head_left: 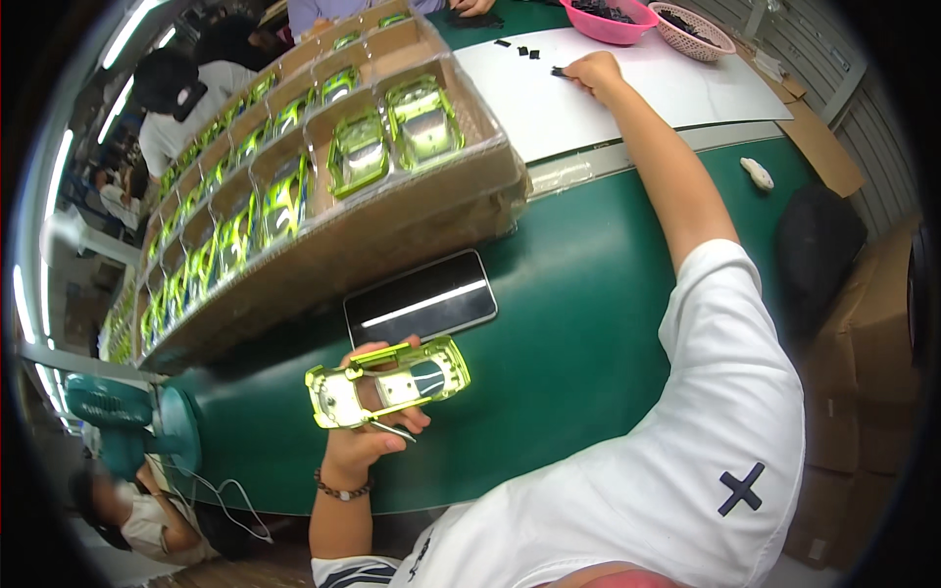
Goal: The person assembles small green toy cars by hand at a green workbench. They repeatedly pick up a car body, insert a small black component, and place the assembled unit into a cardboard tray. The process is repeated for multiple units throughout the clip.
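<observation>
Left hand [365, 441] grips a chrome-green toy car shell [387, 382]; right hand [591, 71] pinches a small black part [559, 72] far ahead. Looking away, the shell could tilt and slip.

Long green worktable [578, 323]; white board [647, 88] on it; ceiling strip lights [59, 167] at left; cardboard boxes [872, 343] at right

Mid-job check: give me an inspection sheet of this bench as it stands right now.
Surface: green bench top with a white board at its far end.
Job's things: shiny yellow-green toy car; small black parts on the board.
Clutter: dark phone, long cardboard tray of matching cars, pink bowl, woven basket.
Grippers: left hand holds the car; right hand reaches a black part.
Cables: white cord near a teal fan.
Surroundings: other workers, brown cartons.
</observation>
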A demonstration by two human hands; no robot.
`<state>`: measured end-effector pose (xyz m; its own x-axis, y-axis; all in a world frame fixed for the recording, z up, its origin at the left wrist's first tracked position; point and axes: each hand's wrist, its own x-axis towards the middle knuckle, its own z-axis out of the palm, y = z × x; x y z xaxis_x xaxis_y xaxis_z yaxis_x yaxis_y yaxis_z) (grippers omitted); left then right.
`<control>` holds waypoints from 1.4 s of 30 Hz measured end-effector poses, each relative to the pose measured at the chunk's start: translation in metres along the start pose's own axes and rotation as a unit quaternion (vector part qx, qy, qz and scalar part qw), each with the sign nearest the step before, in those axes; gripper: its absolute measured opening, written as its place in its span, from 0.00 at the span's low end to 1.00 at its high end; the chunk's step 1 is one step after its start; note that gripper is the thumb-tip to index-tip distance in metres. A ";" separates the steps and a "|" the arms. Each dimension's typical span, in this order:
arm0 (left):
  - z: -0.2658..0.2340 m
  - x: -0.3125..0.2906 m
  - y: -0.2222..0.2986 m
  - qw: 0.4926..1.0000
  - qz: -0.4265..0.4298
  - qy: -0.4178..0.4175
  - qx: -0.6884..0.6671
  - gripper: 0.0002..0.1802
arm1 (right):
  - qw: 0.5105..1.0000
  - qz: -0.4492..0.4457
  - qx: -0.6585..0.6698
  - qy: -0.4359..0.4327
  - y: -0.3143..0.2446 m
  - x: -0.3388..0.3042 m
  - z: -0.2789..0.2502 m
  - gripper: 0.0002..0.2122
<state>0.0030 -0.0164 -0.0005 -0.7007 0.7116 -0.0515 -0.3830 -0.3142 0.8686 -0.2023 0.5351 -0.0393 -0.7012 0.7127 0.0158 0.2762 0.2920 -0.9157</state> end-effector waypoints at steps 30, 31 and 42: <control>-0.003 0.003 -0.001 0.998 -0.013 0.018 -0.063 0.54 | 0.868 -0.367 -0.309 -0.128 -0.074 -0.007 0.102 0.17; -0.003 0.004 -0.001 0.998 -0.010 0.018 -0.059 0.54 | 0.853 -0.390 -0.323 -0.130 -0.073 -0.006 0.104 0.16; 0.005 -0.003 0.006 0.999 0.052 0.003 0.012 0.52 | 0.881 -0.350 -0.267 -0.172 -0.060 -0.008 0.038 0.19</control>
<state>0.0057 -0.0174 0.0077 -0.7401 0.6715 0.0367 -0.2931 -0.3713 0.8810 -0.2381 0.4878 0.0007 -0.9549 0.0292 0.2956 -0.0990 0.9070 -0.4093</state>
